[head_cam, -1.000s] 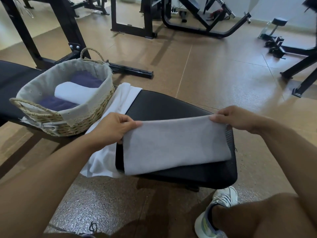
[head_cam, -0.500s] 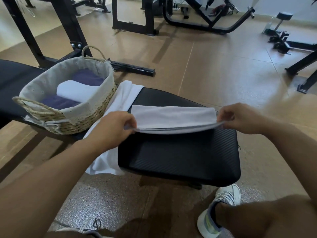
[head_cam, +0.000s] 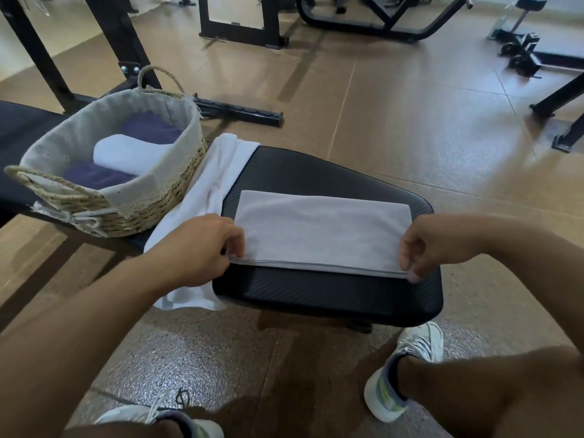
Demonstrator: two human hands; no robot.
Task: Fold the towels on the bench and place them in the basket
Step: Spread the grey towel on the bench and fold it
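The grey towel (head_cam: 322,232) lies folded flat on the desk (head_cam: 331,289). Your left hand (head_cam: 202,248) and right hand (head_cam: 433,241) pinch its near corners. A white towel (head_cam: 218,172), partly hidden, drapes beside the basket (head_cam: 104,172), which holds folded towels.

Soft daylight fills the room, brightest at the far upper edge, and it lays long faint shadows of the machine frames (head_cam: 240,30) toward me across the brown floor (head_cam: 410,128), which shows a pale sheen on the right. The near speckled floor under the desk (head_cam: 331,292) sits in deep shade, and the forearms and knee at the bottom are dark. The wide lens bends straight lines at the edges, and the far-right floor and corners are smeared and soft.
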